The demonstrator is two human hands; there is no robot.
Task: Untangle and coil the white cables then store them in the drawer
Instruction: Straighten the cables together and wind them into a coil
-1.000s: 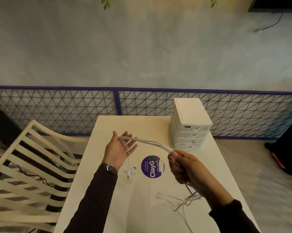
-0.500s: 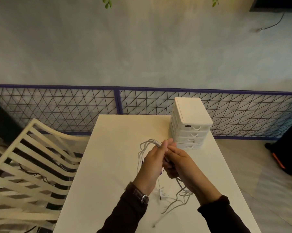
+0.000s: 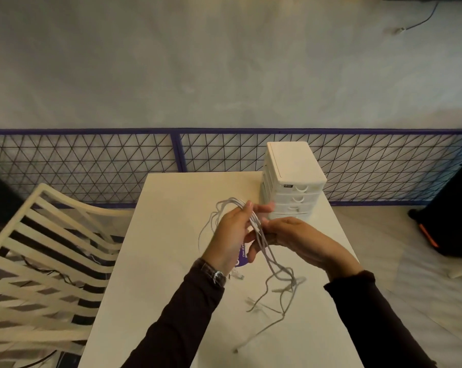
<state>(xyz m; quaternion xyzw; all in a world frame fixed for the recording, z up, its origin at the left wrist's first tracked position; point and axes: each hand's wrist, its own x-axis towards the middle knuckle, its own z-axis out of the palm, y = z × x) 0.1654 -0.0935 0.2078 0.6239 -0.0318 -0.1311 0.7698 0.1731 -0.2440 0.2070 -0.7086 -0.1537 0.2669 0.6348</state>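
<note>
The thin white cables (image 3: pixel 268 257) (strand count unclear, tangled) loop over the left hand (image 3: pixel 228 235), fingers (image 3: pixel 264 208) pinching them; the right hand (image 3: pixel 293 235) grips them above the cream bench (image 3: pixel 171 248), near one white four-drawer unit (image 3: pixel 295 179).

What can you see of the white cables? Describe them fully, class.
The white cables are several thin, flexible strands gathered in a loose bundle. A loop arches over the left hand, which holds it between thumb and fingers; the right hand grips the strands beside it. Below, they hang tangled onto the table, where loose ends trail toward the near edge, one tipped with a small plug.
</note>
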